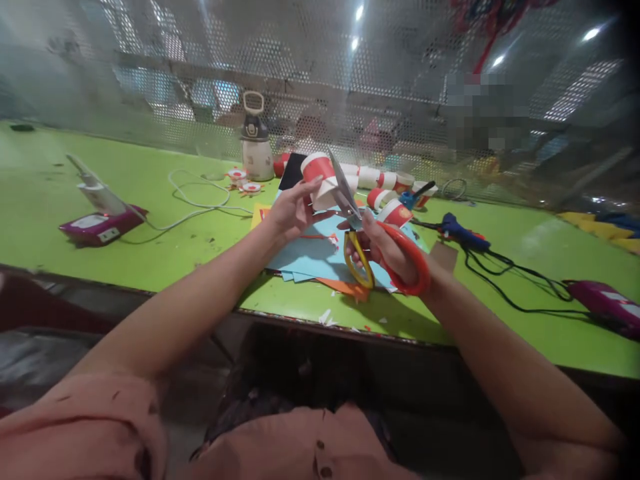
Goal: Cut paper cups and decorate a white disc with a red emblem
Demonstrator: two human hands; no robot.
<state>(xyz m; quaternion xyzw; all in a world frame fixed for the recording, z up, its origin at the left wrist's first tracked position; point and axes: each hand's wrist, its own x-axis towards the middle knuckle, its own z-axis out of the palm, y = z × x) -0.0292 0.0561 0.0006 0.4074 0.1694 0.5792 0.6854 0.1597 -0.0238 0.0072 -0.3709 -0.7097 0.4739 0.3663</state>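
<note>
Head view: the left hand's (pixel 290 217) grip is closed around a red-and-white paper cup (pixel 316 168), raised above light-blue paper sheets (pixel 305 257) on the green table (pixel 200 250). Too hard squeeze could bend its thin wall. The right hand's (pixel 387 250) grip is wrapped on large metal scissors (pixel 354 219) with red and yellow handles; the blades stand near the left fingers (pixel 305 189), so a slip may cut them. Farther right, the black cable (pixel 525 309) of a dark-blue glue gun (pixel 463 233) could catch the right forearm (pixel 493 337).
</note>
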